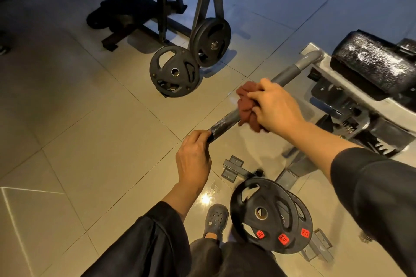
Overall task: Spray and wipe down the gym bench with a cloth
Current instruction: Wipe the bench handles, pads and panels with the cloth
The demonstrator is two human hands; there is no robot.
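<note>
A grey metal handle bar point(290, 72) juts out from the gym bench frame point(342, 105) toward me, its near end wrapped in a black grip. My left hand point(194, 159) is closed around the tip of that grip. My right hand point(274, 105) presses a bunched reddish-brown cloth point(246, 108) around the middle of the bar. The bench's black padded cushion point(373, 63) glistens at the right. No spray bottle is in view.
Two black weight plates point(267, 213) hang on the bench's lower peg near my foot point(216, 220). Another plate point(174, 72) leans on the tiled floor against a dark rack point(209, 38) carrying more plates. A second machine point(135, 13) stands at the back.
</note>
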